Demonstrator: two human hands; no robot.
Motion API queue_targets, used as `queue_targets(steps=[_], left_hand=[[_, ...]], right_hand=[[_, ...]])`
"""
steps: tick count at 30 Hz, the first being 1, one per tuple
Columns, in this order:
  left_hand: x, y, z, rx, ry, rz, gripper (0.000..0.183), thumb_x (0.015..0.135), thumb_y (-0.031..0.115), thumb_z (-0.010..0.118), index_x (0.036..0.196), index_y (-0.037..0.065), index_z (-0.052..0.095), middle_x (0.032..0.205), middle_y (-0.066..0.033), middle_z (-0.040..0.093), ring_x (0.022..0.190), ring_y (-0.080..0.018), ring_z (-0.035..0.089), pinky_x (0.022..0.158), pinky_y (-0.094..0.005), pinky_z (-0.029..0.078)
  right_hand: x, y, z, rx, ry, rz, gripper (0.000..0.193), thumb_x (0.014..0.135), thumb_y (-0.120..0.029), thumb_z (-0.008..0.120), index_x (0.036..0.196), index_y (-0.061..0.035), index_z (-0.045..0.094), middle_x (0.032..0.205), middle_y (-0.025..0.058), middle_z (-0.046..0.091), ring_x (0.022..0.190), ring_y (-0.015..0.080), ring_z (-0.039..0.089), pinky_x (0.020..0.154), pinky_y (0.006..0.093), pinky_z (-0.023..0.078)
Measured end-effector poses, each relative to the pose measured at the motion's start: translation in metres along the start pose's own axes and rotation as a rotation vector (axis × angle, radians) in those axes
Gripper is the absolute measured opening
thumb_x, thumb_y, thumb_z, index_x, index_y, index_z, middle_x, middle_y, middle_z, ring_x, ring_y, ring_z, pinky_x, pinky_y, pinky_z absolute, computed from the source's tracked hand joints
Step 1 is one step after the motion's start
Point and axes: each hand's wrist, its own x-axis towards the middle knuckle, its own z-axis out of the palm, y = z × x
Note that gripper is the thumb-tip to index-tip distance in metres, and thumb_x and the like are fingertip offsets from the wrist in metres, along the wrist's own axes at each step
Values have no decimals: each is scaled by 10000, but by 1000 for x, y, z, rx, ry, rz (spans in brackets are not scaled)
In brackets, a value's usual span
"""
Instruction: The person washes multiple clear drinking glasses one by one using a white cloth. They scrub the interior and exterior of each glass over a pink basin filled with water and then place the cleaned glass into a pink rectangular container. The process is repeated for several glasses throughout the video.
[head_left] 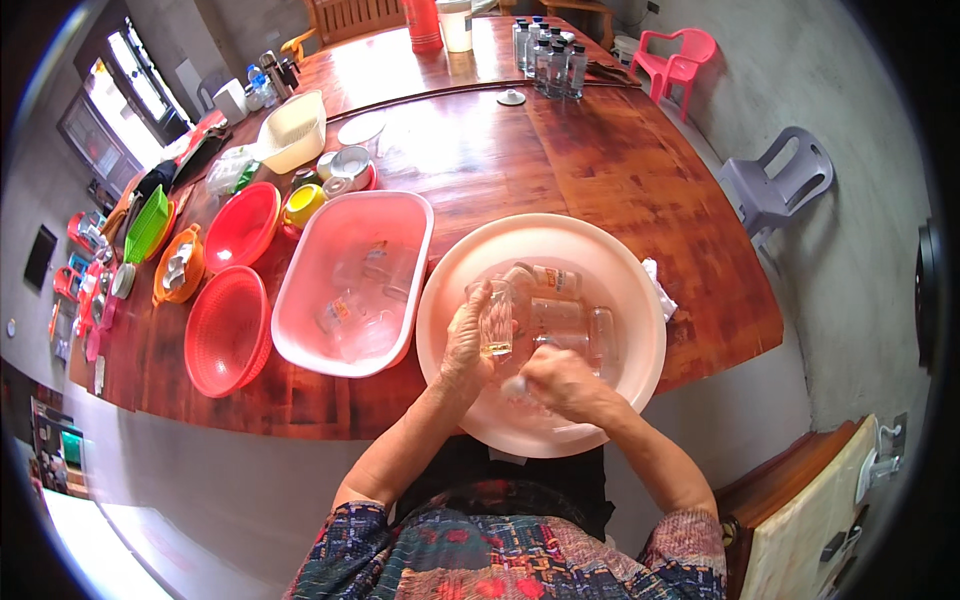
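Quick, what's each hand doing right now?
Left hand: closed around a clear glass.
Right hand: fingers curled, over the pale basin; whether it grips anything can't be told.

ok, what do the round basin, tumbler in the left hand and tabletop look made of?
Round basin: likely plastic, satin; even pale pink, smooth rim.
Tumbler in the left hand: glass or clear plastic, glossy; see-through with highlights.
Tabletop: probably varnished wood, glossy; grain-like streaks, bright reflections.

Clear glass (497, 322); in left hand (466, 336)
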Motion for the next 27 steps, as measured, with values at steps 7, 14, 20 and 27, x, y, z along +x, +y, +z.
queue_targets(steps=[7,14,20,27], left_hand=[[-13,-19,19,-341,-350,-301,438,911,493,469,1197,163,512,1086,-73,595,999,-224,572,859,-416,492],[-32,-11,28,35,-180,-331,452,854,439,594,1225,206,482,1180,-11,522,961,-163,552,728,-363,511],[-40,16,27,541,-398,-15,508,752,130,758,1174,68,482,1024,-59,587,937,-133,578,775,-292,512],[-31,29,13,1033,-552,292,657,628,139,852,1135,50,443,1057,-73,556,989,-151,537,848,-288,448]], right_hand=[[21,-28,3,-191,694,-139,225,755,5,594,979,0,608,1017,162,548,956,316,565,809,375,477],[37,4,-25,276,625,166,167,771,-59,634,933,-36,665,917,113,578,876,255,577,776,346,478],[21,31,-39,356,346,-28,236,799,-35,621,1027,-79,655,966,101,565,930,228,582,805,299,475],[1,23,-42,111,36,-182,297,758,-16,640,1044,-95,625,859,113,495,827,265,548,755,356,472]])
